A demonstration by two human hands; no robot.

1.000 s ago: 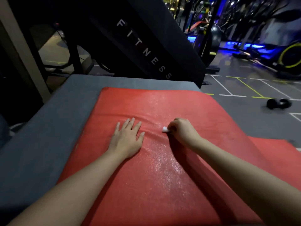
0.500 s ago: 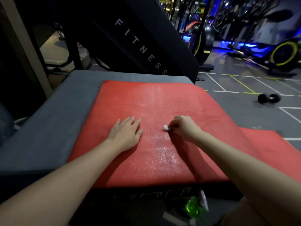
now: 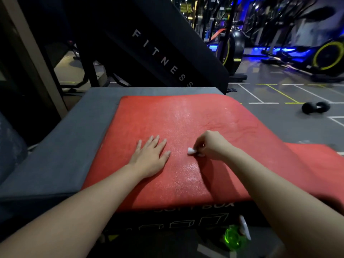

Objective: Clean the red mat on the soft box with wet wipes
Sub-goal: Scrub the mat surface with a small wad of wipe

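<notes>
In the head view the red mat (image 3: 186, 118) lay on the grey top of the soft box (image 3: 65, 146), and its right part hung down over the box edge. The left hand (image 3: 150, 157) rested flat on the mat, a little left of the mat's middle; its fingers were straight and spread, so its grip was apart and held nothing. The right hand (image 3: 212, 146) was just right of the mat's middle; its grip was clamped on a small folded wet wipe (image 3: 191, 151), pinched at the fingertips, and the wipe touched the mat. A shiny band ran across the mat from its far edge to its near edge, passing the wipe; the sides of the mat looked dull.

The step in hand seemed to be wiping the middle of the mat. To do it well, I think the flat hand should press down so that the mat does not wrinkle or slide; the wipe could be unfolded to cover more surface; the strokes should overlap and move toward the dull sides; the hanging part probably needs support from below.
</notes>
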